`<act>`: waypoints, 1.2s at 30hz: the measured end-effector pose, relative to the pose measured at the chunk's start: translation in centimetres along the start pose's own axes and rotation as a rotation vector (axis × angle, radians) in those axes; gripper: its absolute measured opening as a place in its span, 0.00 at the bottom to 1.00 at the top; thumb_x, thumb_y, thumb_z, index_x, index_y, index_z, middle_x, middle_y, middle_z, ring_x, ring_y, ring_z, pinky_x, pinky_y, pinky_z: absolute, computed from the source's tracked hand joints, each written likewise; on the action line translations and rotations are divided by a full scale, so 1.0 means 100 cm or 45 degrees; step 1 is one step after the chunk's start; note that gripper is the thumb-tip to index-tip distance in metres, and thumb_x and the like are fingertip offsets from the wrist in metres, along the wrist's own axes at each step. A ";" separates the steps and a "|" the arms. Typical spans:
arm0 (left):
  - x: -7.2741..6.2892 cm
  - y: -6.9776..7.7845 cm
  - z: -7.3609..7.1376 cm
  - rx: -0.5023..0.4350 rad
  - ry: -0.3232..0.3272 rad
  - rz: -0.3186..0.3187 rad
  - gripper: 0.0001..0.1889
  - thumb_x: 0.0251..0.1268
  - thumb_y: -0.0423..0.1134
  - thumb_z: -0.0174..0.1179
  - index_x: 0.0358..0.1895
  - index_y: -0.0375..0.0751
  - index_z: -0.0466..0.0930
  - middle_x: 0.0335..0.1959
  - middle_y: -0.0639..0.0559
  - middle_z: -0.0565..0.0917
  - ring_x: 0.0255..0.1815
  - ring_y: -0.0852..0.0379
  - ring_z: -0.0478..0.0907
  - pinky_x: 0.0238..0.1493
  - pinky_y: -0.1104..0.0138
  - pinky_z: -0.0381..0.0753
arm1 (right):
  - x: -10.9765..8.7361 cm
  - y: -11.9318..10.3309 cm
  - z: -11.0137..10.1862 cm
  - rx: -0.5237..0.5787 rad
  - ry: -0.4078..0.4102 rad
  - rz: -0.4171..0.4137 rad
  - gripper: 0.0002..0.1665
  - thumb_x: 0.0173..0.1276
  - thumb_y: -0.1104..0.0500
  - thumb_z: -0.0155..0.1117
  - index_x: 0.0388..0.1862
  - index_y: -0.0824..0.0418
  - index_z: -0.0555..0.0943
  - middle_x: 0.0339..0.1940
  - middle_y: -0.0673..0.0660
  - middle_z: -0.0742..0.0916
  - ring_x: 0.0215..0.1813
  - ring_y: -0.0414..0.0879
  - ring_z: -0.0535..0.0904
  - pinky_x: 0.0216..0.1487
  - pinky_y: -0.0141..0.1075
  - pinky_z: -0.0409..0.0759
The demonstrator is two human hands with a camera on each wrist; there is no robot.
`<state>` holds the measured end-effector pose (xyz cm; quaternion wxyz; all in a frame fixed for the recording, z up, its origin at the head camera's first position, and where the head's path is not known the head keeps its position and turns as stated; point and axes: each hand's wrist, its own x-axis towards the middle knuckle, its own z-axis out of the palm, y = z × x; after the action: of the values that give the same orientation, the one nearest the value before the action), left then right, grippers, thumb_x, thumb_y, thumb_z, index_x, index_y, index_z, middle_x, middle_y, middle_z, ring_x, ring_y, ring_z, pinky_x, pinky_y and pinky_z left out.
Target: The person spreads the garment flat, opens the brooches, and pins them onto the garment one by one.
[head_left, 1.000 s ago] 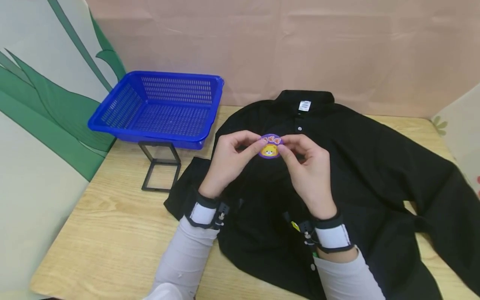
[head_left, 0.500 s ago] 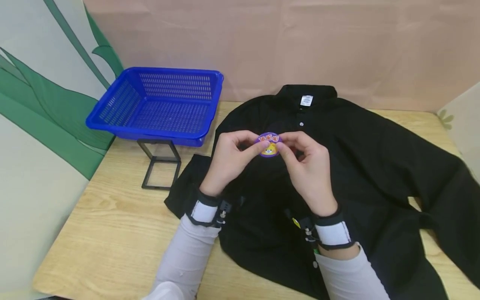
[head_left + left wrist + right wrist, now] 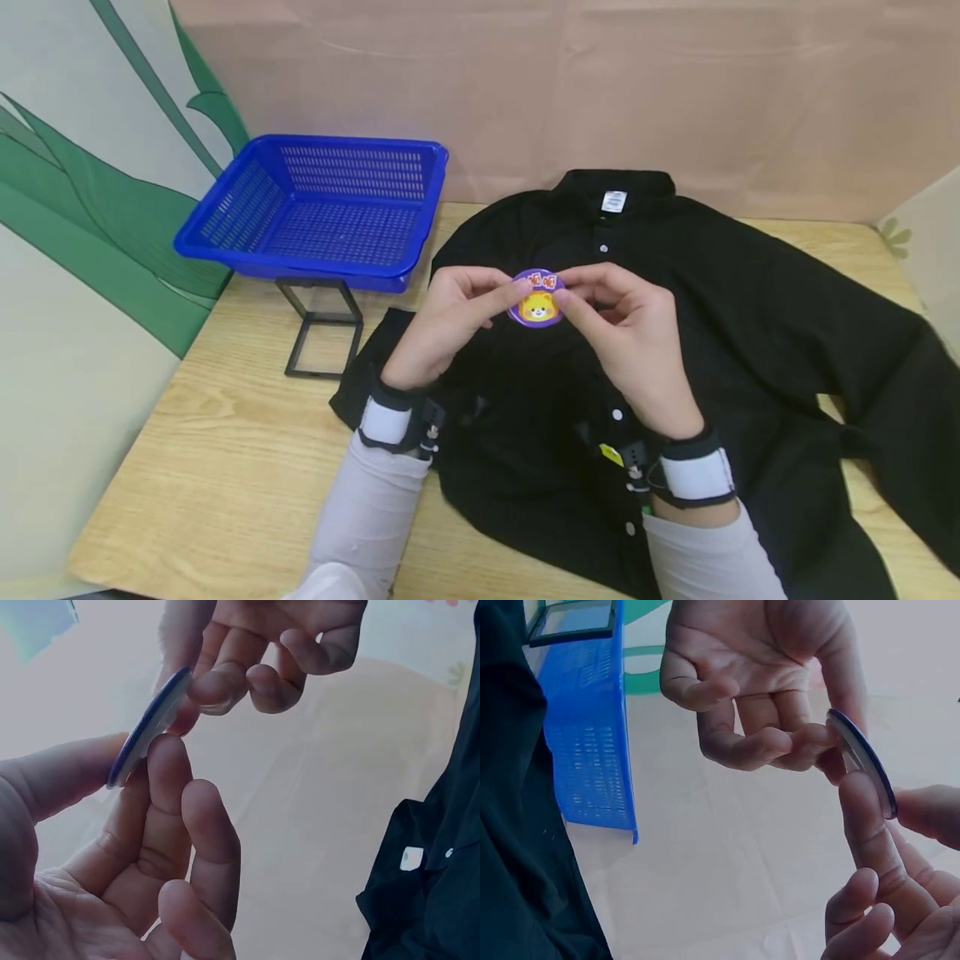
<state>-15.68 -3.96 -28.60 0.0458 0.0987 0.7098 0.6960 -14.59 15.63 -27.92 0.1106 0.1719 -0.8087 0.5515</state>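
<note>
A round purple pin badge (image 3: 537, 308) with a yellow bear face and white lettering is held up over the black shirt (image 3: 517, 375). My left hand (image 3: 457, 317) pinches its left edge, thumb on the printed front and fingers behind. On the opposite edge my right hand (image 3: 633, 342) pinches it the same way. Both wrist views show the badge (image 3: 150, 724) edge-on, its pale back toward the fingertips. The shirt lies spread out beneath, collar at the far side, with a white label (image 3: 613, 202) inside the collar.
A blue plastic basket (image 3: 315, 271) stands at the back left of the wooden table (image 3: 202, 467). A black square frame stand (image 3: 324, 321) is just in front of it. A pinkish backdrop (image 3: 675, 92) rises behind the table. Something yellow (image 3: 611, 454) shows near the right wrist.
The badge has come slightly lower and tilted so more of the bear face shows. Both forearms have spread a little outward. Both hands keep their pinch on it.
</note>
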 end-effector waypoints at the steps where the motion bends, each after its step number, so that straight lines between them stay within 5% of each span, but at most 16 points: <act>1: 0.000 0.000 0.001 0.005 -0.015 -0.008 0.12 0.69 0.36 0.61 0.40 0.28 0.85 0.26 0.59 0.84 0.33 0.54 0.74 0.30 0.69 0.71 | 0.000 0.000 -0.002 0.006 -0.013 0.006 0.13 0.65 0.59 0.70 0.46 0.65 0.85 0.33 0.48 0.90 0.34 0.40 0.84 0.29 0.26 0.76; 7: 0.006 0.000 0.000 0.079 -0.107 -0.021 0.11 0.69 0.37 0.61 0.40 0.30 0.85 0.24 0.54 0.81 0.24 0.56 0.69 0.24 0.70 0.67 | 0.001 0.003 -0.012 -0.014 -0.096 0.017 0.11 0.66 0.62 0.70 0.46 0.64 0.85 0.32 0.47 0.90 0.34 0.40 0.81 0.28 0.28 0.75; 15: 0.033 -0.007 0.001 0.074 -0.252 -0.143 0.12 0.70 0.39 0.60 0.43 0.31 0.85 0.28 0.55 0.85 0.35 0.58 0.79 0.31 0.67 0.72 | 0.018 0.013 -0.028 -0.090 -0.180 0.060 0.12 0.68 0.59 0.68 0.47 0.64 0.85 0.36 0.58 0.91 0.42 0.42 0.81 0.37 0.28 0.78; 25: 0.062 -0.008 0.002 -0.002 -0.243 -0.315 0.14 0.71 0.41 0.60 0.47 0.31 0.84 0.26 0.55 0.84 0.33 0.59 0.79 0.29 0.69 0.69 | 0.041 0.026 -0.031 -0.078 -0.189 0.152 0.13 0.69 0.58 0.67 0.47 0.65 0.84 0.32 0.53 0.91 0.37 0.42 0.84 0.46 0.28 0.78; 36: 0.091 -0.016 0.016 0.039 -0.277 -0.394 0.16 0.70 0.44 0.61 0.51 0.35 0.84 0.28 0.52 0.85 0.32 0.59 0.81 0.29 0.71 0.69 | 0.059 0.053 -0.053 -0.123 -0.087 0.126 0.17 0.72 0.52 0.63 0.46 0.67 0.84 0.27 0.45 0.89 0.43 0.41 0.80 0.47 0.34 0.71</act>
<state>-24.35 -0.57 -29.55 0.2271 0.0637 0.7179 0.6549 -22.13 21.35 -28.33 0.0636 0.1448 -0.8451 0.5106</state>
